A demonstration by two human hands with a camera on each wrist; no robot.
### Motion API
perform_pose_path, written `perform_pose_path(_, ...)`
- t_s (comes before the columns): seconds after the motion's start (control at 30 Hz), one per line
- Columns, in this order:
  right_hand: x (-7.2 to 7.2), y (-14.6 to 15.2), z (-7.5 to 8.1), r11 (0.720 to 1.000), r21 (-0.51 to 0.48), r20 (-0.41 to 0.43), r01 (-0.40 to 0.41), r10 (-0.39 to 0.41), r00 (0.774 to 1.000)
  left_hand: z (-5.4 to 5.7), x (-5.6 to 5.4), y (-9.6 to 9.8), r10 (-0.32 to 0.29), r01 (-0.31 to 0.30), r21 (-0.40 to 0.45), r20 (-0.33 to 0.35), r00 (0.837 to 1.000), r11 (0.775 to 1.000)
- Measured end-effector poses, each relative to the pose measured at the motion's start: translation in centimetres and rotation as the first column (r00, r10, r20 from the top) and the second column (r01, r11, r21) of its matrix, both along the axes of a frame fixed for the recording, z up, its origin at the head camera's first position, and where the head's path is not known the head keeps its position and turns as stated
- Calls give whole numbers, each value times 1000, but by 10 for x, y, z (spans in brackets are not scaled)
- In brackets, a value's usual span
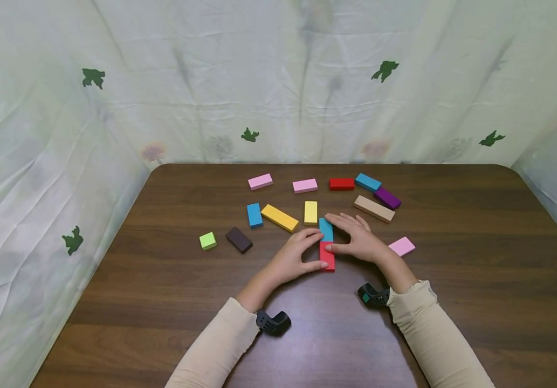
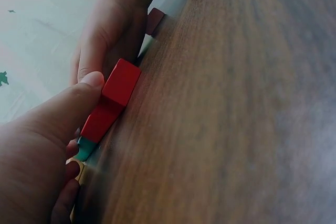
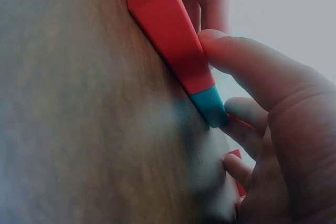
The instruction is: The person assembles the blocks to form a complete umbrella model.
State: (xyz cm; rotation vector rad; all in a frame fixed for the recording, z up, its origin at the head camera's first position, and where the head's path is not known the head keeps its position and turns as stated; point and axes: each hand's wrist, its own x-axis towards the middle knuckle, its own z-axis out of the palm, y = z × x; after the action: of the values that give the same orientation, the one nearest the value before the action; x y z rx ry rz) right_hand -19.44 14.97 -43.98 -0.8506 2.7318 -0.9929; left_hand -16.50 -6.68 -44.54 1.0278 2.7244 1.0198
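A red block (image 1: 327, 256) and a blue block (image 1: 326, 229) lie end to end on the table, forming a straight strip. My left hand (image 1: 294, 257) grips from the left: its thumb presses the near part of the red block, its fingertips at the blue block's left side. From the right, my right hand (image 1: 359, 238) holds the strip with its thumb at the red block near the joint and its index finger at the blue block's far end. The right wrist view shows the red block (image 3: 170, 40) meeting the blue block (image 3: 211, 106) beside the thumb.
Beyond the hands lie a yellow block (image 1: 310, 213), an orange block (image 1: 280, 218) and a tan block (image 1: 374, 209). A dark brown block (image 1: 239, 240) and a green cube (image 1: 207, 241) are left. A pink block (image 1: 401, 246) sits partly behind the right wrist. Several others line the back.
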Motion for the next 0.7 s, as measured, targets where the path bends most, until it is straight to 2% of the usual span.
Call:
perform_pose_path(0.17,3,-1,1,1000,-12,11,-16,17,1000,1,1,0,-1,2,-15,10,1000,1000)
perform_pose_path(0.7,12,-1,1,998,-36,12,-54,55,998,0,6,-2,-23,22,-44,-19,1000,999)
